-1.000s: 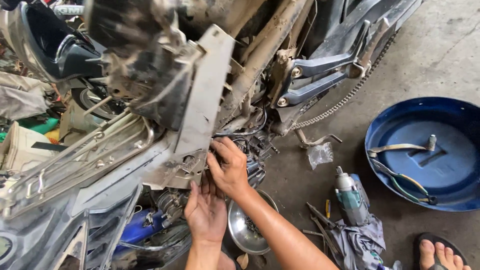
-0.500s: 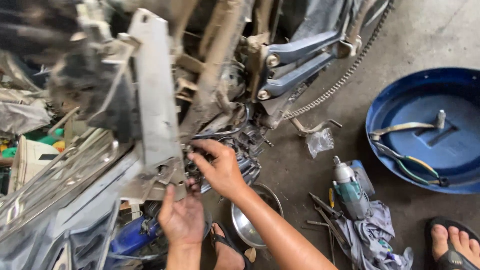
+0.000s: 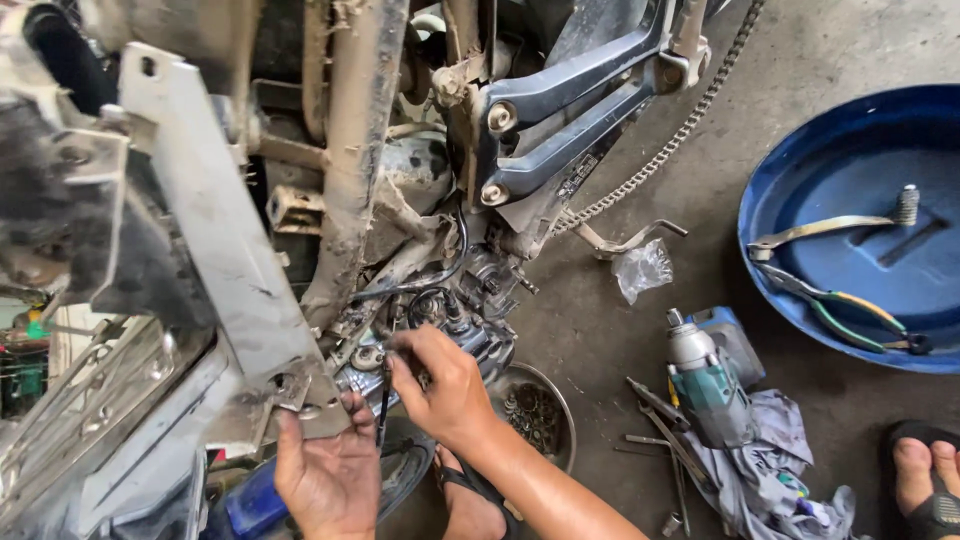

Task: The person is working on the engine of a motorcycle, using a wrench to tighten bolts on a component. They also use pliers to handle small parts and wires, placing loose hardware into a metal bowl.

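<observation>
The right hand point(image 3: 445, 385) pinches a thin upright rod point(image 3: 383, 405), while the left hand point(image 3: 325, 475), at 7 o'clock, presses open fingers on the metal plate point(image 3: 225, 250).

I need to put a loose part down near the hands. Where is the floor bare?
Bare concrete floor lies between the metal bowl of small parts and the power tool, and above the plastic bag beside the chain. Around the right hand and left hand it is crowded.
</observation>
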